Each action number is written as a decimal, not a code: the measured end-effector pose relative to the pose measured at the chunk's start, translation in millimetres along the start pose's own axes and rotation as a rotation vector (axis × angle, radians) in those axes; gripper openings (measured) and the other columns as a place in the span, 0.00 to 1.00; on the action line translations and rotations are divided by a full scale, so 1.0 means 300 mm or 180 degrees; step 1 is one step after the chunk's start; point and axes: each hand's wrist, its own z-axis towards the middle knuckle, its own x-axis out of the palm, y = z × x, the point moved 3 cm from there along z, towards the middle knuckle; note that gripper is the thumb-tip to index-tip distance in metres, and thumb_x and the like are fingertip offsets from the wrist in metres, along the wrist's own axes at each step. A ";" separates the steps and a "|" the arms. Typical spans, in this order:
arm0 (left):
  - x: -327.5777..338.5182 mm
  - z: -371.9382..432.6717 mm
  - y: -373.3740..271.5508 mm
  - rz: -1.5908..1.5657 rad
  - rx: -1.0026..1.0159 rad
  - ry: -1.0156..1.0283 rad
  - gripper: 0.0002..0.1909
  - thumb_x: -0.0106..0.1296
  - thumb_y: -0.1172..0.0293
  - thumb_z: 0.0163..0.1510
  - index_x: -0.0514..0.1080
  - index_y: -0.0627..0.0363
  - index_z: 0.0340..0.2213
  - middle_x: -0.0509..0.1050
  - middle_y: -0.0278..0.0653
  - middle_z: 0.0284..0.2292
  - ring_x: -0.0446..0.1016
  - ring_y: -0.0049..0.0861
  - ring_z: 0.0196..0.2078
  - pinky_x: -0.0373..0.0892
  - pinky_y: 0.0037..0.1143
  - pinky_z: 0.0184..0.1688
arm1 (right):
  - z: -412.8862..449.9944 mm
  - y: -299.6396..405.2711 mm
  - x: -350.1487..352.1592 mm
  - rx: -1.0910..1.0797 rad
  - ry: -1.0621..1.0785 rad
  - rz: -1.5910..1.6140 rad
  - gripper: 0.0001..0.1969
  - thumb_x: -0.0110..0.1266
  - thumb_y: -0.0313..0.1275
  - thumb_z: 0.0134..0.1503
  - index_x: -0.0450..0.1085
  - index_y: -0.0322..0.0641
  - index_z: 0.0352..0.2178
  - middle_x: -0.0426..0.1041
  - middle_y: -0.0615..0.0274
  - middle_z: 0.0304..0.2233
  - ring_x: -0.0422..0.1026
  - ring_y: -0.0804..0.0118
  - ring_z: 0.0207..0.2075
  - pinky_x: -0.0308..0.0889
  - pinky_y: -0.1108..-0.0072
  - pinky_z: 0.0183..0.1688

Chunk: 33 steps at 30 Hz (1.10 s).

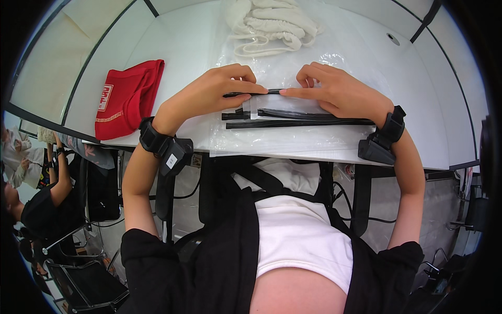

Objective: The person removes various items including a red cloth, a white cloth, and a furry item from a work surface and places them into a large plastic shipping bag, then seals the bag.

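Observation:
My left hand (219, 87) pinches a black zip strip (273, 91) along the edge of a clear plastic zip bag (280, 103). Opposite it, my right hand (333, 88) has its index fingertip on the same strip, with the other fingers curled and the thumb lower down. The two index fingertips almost meet. Nearer to me lie two more black zip strips, an upper one (298, 114) and a lower one (294, 124). A black zip end piece (235, 114) sits below my left thumb. Clear plastic film (251, 141) spreads underneath, reaching the table's front edge.
Off-white gathered fabric (274, 23) lies on the plastic at the back. Folded red cloth (131, 100) with a printed patch rests at the left. Low partitions (447, 86) border the white table (180, 51). Another person (43, 196) and chairs (88, 282) are at the left.

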 end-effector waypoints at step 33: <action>0.015 0.027 -0.023 -0.0051 0.0038 0.0229 0.21 0.47 0.84 0.41 0.73 0.49 0.38 0.68 0.34 0.34 0.68 0.27 0.34 0.66 0.23 0.37 | -0.016 -0.013 -0.022 0.0197 0.0059 0.0498 0.26 0.47 0.16 0.42 0.67 0.52 0.44 0.64 0.63 0.34 0.65 0.64 0.35 0.64 0.76 0.38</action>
